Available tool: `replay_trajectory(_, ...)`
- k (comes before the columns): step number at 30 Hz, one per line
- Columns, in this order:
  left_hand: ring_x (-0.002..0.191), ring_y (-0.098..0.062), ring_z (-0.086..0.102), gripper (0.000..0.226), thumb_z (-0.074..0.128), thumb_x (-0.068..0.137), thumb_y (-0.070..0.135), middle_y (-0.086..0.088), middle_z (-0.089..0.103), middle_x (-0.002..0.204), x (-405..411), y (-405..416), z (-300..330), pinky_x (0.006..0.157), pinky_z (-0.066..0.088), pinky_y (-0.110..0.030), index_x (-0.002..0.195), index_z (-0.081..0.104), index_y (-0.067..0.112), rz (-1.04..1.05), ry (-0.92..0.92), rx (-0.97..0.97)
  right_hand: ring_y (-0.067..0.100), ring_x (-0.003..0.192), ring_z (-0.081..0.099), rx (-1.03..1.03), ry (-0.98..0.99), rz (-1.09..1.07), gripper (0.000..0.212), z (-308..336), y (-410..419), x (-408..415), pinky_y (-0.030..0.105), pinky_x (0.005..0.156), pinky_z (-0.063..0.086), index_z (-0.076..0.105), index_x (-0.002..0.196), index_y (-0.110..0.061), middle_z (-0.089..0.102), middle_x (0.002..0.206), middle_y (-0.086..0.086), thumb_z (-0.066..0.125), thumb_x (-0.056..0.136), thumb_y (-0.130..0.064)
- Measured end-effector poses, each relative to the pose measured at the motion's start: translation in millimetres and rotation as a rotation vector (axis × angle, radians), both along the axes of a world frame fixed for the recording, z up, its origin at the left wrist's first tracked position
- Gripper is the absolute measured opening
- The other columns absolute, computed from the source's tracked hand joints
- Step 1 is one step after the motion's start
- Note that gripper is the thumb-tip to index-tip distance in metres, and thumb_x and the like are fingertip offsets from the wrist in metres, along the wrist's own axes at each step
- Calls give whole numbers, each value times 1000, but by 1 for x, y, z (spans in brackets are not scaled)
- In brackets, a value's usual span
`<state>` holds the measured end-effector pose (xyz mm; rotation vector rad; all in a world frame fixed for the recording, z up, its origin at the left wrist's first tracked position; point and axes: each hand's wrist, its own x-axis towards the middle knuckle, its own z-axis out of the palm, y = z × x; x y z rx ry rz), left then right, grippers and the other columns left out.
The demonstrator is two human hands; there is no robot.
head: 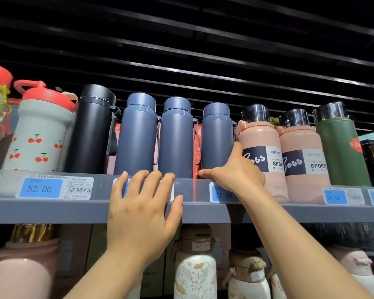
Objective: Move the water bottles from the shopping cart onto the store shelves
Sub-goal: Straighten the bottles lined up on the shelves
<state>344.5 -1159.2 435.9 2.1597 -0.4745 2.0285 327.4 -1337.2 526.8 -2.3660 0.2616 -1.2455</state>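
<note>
Fingers of my right hand (235,171) wrap the base of the rightmost blue bottle (217,137) on the upper shelf (52,210). My left hand (143,203) hovers spread and empty at the shelf's edge. I'd nudge the bottle squarely back, level with its blue neighbours, minding the pink bottle (261,152) just right.

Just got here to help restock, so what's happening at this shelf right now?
A person is placing a blue bottle on the upper shelf, beside two matching blue bottles. The right hand holds its base, thumb and fingers around it, next to a pink bottle. The left hand is open, fingers spread over the shelf's front edge and price tags. No cart is in view.
</note>
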Motion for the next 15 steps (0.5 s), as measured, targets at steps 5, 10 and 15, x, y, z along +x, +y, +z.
replay_trajectory(5, 94, -26, 61, 42, 40, 84, 42, 0, 65, 102, -2, 0, 19, 84, 37, -40, 100, 67, 15, -33, 11, 102, 30, 107, 58, 5, 29, -7, 100, 2, 1, -1, 36, 72, 39, 21, 136, -19, 60, 116, 6, 78, 65, -61)
replay_trajectory(10, 107, -29, 63, 49, 38, 85, 40, -7, 65, 123, 2, -20, 27, 86, 50, -38, 112, 69, 12, -39, 57, 173, 31, 105, 59, 4, 46, -4, 100, 6, 1, 3, 35, 71, 42, 23, 132, -14, 59, 116, 8, 81, 63, -59)
replay_trajectory(15, 106, -29, 64, 48, 39, 86, 37, -7, 66, 123, 2, -22, 25, 91, 50, -41, 112, 70, 12, -32, 86, 164, 31, 106, 59, -5, 46, 16, 100, 7, -3, 6, 35, 71, 42, 25, 130, -14, 59, 117, 8, 83, 60, -59)
